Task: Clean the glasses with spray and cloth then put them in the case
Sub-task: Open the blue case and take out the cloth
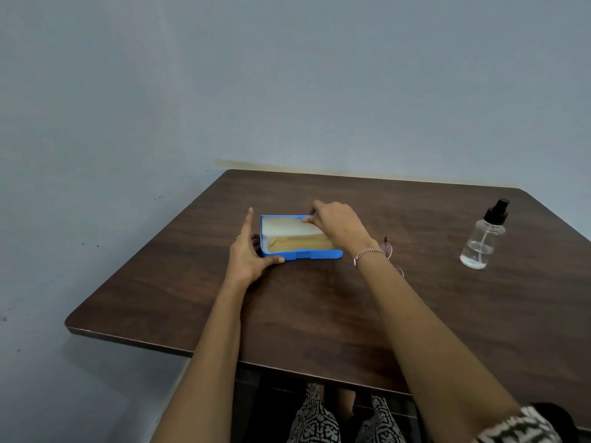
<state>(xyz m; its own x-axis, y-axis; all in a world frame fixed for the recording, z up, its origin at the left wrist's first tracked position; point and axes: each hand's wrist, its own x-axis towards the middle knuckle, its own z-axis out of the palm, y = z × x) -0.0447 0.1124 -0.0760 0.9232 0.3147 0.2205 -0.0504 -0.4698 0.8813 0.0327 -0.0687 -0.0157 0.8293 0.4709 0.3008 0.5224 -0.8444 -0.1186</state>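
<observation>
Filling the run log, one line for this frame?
left hand steadies open blue case | right hand pinching cloth inside | glasses, spray bottle on table

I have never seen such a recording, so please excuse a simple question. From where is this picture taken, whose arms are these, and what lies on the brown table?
There is no machine here. The one picture comes from a camera worn on a person's head, looking forward and down, so the two bare arms are that person's own.

On the table stands an open blue glasses case. The left hand steadies its left end. The right hand pinches a pale cloth that lies in the case.

The glasses lie on the table, mostly hidden behind the right wrist. Far right stands a clear spray bottle with a black top, untouched.
</observation>
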